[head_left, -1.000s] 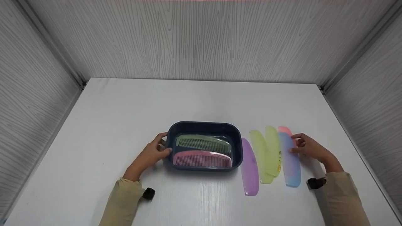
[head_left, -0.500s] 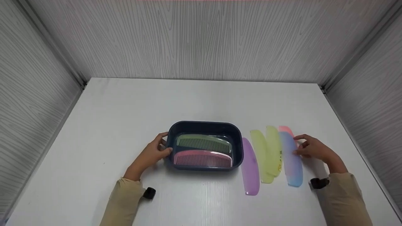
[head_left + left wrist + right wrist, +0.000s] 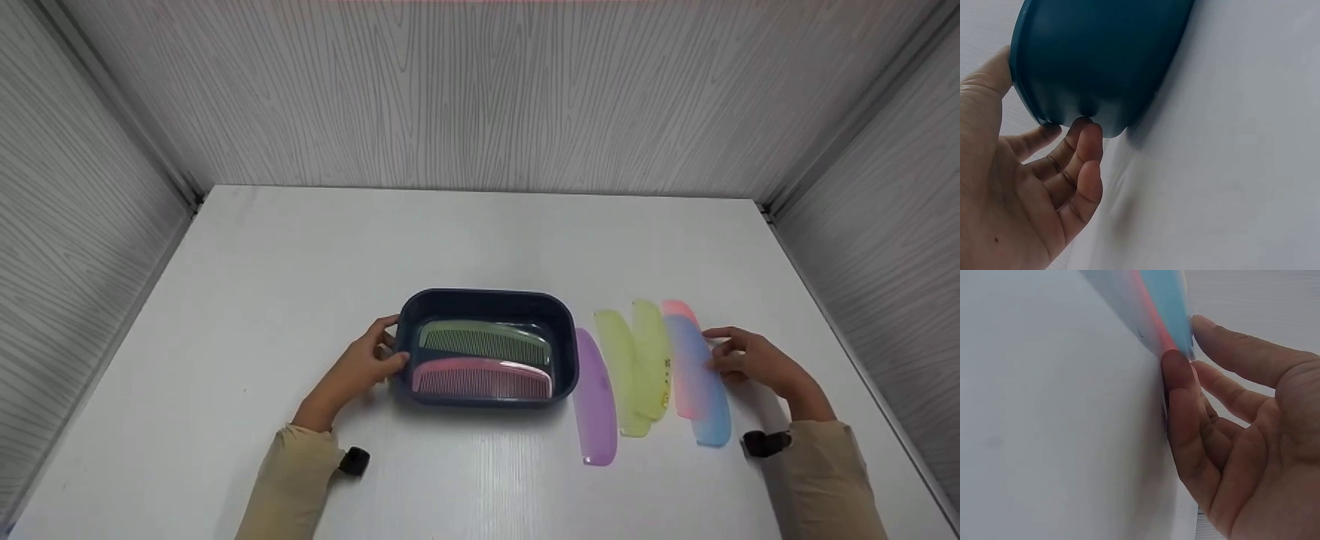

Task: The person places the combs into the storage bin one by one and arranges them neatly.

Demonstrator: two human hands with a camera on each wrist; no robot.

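Note:
My left hand (image 3: 366,366) grips the left end of a dark blue plastic basin (image 3: 480,304), thumb over the rim and fingers against the outer wall (image 3: 1095,62). Inside the basin lie a green comb (image 3: 484,331) and a pink comb (image 3: 480,367), side by side. At the right, my right hand (image 3: 757,365) pinches the right edge of a translucent blue comb (image 3: 711,397) between thumb and fingers. A second pink comb (image 3: 681,308) lies partly under the blue one, and its pink edge (image 3: 1154,314) shows beside the blue in the right wrist view.
Between basin and right hand lie a purple comb (image 3: 598,405) close to the basin and two overlapping yellow-green combs, one on the left (image 3: 616,360) and one on the right (image 3: 651,352). Grey wood-grain panels (image 3: 480,97) enclose the white table (image 3: 300,247) at the back and sides.
The right hand has shifted slightly right, sliding the blue comb's near end right and uncovering more of the pink comb below. My left hand and the basin stay nearly still.

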